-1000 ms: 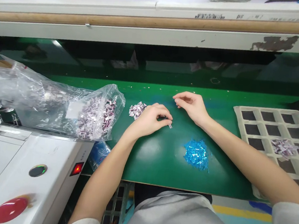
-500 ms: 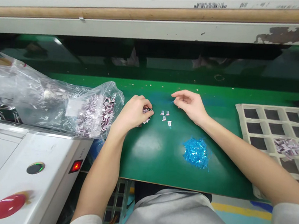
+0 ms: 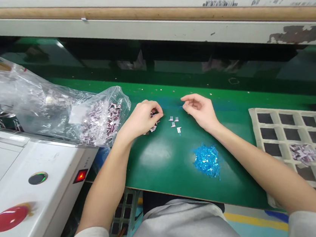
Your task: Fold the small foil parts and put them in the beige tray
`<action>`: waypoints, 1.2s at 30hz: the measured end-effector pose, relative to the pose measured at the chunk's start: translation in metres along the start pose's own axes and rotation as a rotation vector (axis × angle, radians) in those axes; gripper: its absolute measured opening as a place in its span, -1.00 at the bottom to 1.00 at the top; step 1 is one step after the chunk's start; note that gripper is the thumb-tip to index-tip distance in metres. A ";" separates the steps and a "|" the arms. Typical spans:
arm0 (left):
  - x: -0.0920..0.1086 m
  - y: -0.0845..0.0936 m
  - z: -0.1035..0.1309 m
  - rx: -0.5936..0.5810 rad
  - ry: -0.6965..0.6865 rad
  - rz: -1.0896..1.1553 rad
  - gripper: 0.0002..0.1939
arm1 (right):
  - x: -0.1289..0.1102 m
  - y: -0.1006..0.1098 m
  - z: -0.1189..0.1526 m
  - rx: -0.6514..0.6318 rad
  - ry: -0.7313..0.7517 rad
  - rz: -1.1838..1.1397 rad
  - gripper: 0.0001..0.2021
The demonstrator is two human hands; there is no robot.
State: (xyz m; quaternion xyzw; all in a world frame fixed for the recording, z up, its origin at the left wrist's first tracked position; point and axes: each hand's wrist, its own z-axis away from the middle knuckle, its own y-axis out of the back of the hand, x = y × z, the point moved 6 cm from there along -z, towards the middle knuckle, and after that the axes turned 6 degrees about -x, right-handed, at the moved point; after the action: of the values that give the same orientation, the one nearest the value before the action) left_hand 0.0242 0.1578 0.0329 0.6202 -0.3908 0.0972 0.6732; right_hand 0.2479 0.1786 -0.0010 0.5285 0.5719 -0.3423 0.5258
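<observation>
My left hand (image 3: 143,118) is closed in a pinch over a small heap of printed pieces (image 3: 154,125), partly hidden beneath it. Whatever sits between its fingertips is too small to make out. To the right, my right hand (image 3: 200,109) hovers over the green table, thumb and index finger curled together. A tiny blue strip (image 3: 181,106) shows at those fingertips. Between the hands lie several small pale-and-dark pieces (image 3: 173,124), set apart from one another; the nearest has a bit of blue at its lower end. A loose pile of shiny blue strips (image 3: 207,160) rests nearer my body.
A clear plastic bag (image 3: 101,117) of similar pieces lies at left, beside a white machine (image 3: 55,167) with a red button (image 3: 10,217). At right stands a cream compartment tray (image 3: 273,122) holding some pieces. A shelf edge (image 3: 169,15) runs across the back.
My left thumb and index finger have closed into a pinch and lifted slightly at the heap's edge. My right hand has barely moved; the view shifted a little.
</observation>
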 end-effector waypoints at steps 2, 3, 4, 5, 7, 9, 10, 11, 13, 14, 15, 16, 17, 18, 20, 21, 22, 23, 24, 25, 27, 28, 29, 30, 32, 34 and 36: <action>-0.001 0.000 -0.001 0.075 0.050 0.249 -0.95 | -0.007 -0.003 0.003 0.013 0.031 -0.003 -0.73; -0.001 -0.003 -0.001 0.095 0.076 0.369 -0.93 | -0.011 -0.005 0.005 0.015 0.049 -0.005 -0.72; -0.002 -0.007 -0.002 0.099 0.096 0.468 -0.89 | -0.016 -0.008 0.007 0.009 0.065 -0.007 -0.72; -0.001 -0.013 -0.003 0.088 0.109 0.540 -0.85 | -0.019 -0.011 0.010 -0.007 0.078 -0.010 -0.72; 0.002 -0.024 -0.005 0.053 0.114 0.616 -0.80 | -0.024 -0.018 0.013 -0.054 0.100 -0.022 -0.74; 0.005 -0.031 -0.006 0.037 0.109 0.642 -0.79 | -0.025 -0.023 0.016 -0.093 0.117 -0.038 -0.77; 0.006 -0.034 -0.006 0.034 0.107 0.647 -0.79 | -0.025 -0.024 0.017 -0.105 0.124 -0.045 -0.77; 0.006 -0.036 -0.006 0.036 0.110 0.648 -0.80 | -0.024 -0.025 0.017 -0.110 0.130 -0.050 -0.77; 0.006 -0.037 -0.005 0.042 0.120 0.647 -0.84 | -0.022 -0.026 0.017 -0.110 0.140 -0.059 -0.77; 0.006 -0.037 -0.004 0.045 0.127 0.645 -0.86 | -0.021 -0.026 0.017 -0.109 0.143 -0.062 -0.77; 0.006 -0.037 -0.004 0.049 0.134 0.643 -0.88 | -0.021 -0.026 0.017 -0.110 0.143 -0.062 -0.78; 0.006 -0.037 -0.004 0.051 0.139 0.642 -0.88 | -0.021 -0.026 0.017 -0.111 0.142 -0.059 -0.79; 0.006 -0.037 -0.004 0.050 0.142 0.641 -0.88 | -0.021 -0.026 0.017 -0.114 0.142 -0.052 -0.79; 0.006 -0.037 -0.003 0.050 0.143 0.641 -0.87 | -0.022 -0.026 0.017 -0.119 0.141 -0.041 -0.80; 0.006 -0.037 -0.004 0.048 0.144 0.640 -0.85 | -0.023 -0.027 0.017 -0.129 0.145 -0.018 -0.80; 0.007 -0.037 -0.004 0.047 0.144 0.639 -0.84 | -0.023 -0.027 0.018 -0.135 0.149 -0.010 -0.80; 0.007 -0.037 -0.004 0.046 0.144 0.636 -0.84 | -0.024 -0.028 0.018 -0.138 0.153 -0.005 -0.80; 0.007 -0.038 -0.004 0.044 0.145 0.633 -0.84 | -0.024 -0.028 0.018 -0.139 0.156 -0.002 -0.81; 0.007 -0.038 -0.004 0.041 0.145 0.631 -0.84 | -0.023 -0.028 0.018 -0.140 0.157 0.001 -0.81; 0.007 -0.038 -0.004 0.037 0.144 0.629 -0.84 | -0.023 -0.027 0.018 -0.140 0.157 0.006 -0.81; 0.007 -0.039 -0.004 0.033 0.141 0.631 -0.84 | -0.022 -0.027 0.018 -0.137 0.157 0.025 -0.82; 0.007 -0.039 -0.004 0.031 0.139 0.633 -0.84 | -0.021 -0.027 0.018 -0.134 0.159 0.041 -0.83; 0.008 -0.039 -0.004 0.029 0.135 0.635 -0.84 | -0.021 -0.027 0.018 -0.128 0.164 0.060 -0.84; 0.008 -0.039 -0.004 0.027 0.131 0.636 -0.85 | -0.021 -0.026 0.018 -0.117 0.169 0.081 -0.85; 0.009 -0.039 -0.004 0.020 0.123 0.634 -0.86 | -0.020 -0.025 0.018 -0.087 0.178 0.117 -0.87; 0.010 -0.039 -0.004 0.017 0.113 0.633 -0.87 | -0.019 -0.023 0.017 -0.065 0.177 0.133 -0.86; 0.010 -0.039 -0.004 0.015 0.099 0.633 -0.88 | -0.018 -0.023 0.017 -0.079 0.166 0.130 -0.82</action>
State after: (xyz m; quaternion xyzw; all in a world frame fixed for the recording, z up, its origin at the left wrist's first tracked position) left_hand 0.0567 0.1496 0.0099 0.4674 -0.5304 0.3345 0.6232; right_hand 0.2277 0.1536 0.0087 0.5698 0.5912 -0.2395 0.5181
